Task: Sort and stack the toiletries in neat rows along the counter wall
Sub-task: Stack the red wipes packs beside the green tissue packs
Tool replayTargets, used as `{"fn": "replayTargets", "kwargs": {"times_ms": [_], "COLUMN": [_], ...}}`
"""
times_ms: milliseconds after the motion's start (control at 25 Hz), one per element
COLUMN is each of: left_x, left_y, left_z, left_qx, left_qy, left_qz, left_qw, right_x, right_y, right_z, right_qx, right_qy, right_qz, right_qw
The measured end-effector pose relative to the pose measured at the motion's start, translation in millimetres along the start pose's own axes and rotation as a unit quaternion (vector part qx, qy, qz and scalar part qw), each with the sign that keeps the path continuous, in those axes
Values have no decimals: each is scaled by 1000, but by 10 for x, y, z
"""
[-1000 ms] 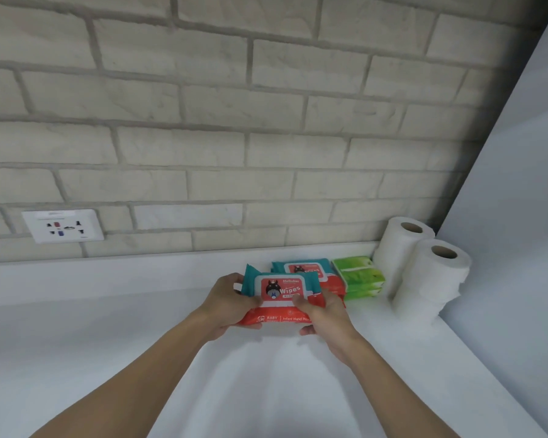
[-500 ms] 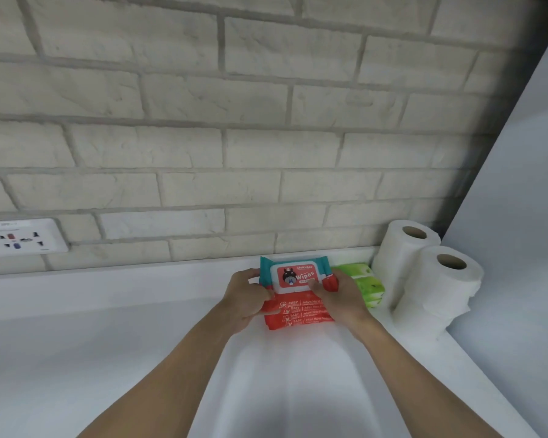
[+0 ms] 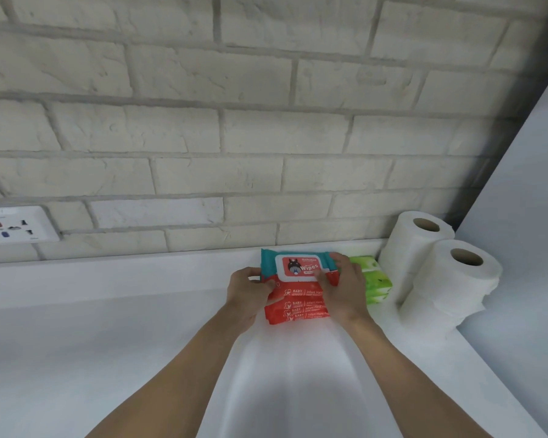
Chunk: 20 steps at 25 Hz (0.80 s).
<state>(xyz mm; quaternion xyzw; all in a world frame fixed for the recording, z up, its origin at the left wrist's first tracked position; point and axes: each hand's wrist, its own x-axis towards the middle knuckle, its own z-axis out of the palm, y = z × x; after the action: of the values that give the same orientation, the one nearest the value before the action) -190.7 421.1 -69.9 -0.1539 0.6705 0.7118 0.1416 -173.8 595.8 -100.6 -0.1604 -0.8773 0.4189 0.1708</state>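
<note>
Pale brick wall backs a white counter, with a white socket plate at the far left; against the wall's ledge sits a stack of red and teal wipes packs, 3 red front edges showing beneath the top pack; the left hand grips the top pack's left end, thumb on top; the right hand clasps its right end, fingers spread over the lid; just right of the stack lie green tissue packs, partly hidden by the right hand; beside them 2 toilet paper stacks stand upright in the corner, touching each other
</note>
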Motion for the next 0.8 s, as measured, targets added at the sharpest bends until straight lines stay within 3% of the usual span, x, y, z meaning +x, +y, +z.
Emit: {"fn": "replayTargets", "kwargs": {"times_ms": [120, 360, 640, 800], "left_x": [-45, -60, -131, -172], "left_y": [-13, -52, -69, -69], "left_z": [12, 31, -8, -56], "left_qx": [-32, -66, -89, -10], "left_qy": [5, 14, -21, -4], "left_qz": [-32, -58, -77, -58], "left_qw": [999, 996, 993, 998], "right_x": [-43, -214, -319, -313], "right_y": [-10, -48, -163, -207], "right_z": [-5, 70, 25, -17], "right_qx": [-93, -135, -154, -174], "right_qy": [32, 25, -56, -87], "right_qz": [-47, -132, -141, -130], "right_qw": [994, 982, 976, 972]}}
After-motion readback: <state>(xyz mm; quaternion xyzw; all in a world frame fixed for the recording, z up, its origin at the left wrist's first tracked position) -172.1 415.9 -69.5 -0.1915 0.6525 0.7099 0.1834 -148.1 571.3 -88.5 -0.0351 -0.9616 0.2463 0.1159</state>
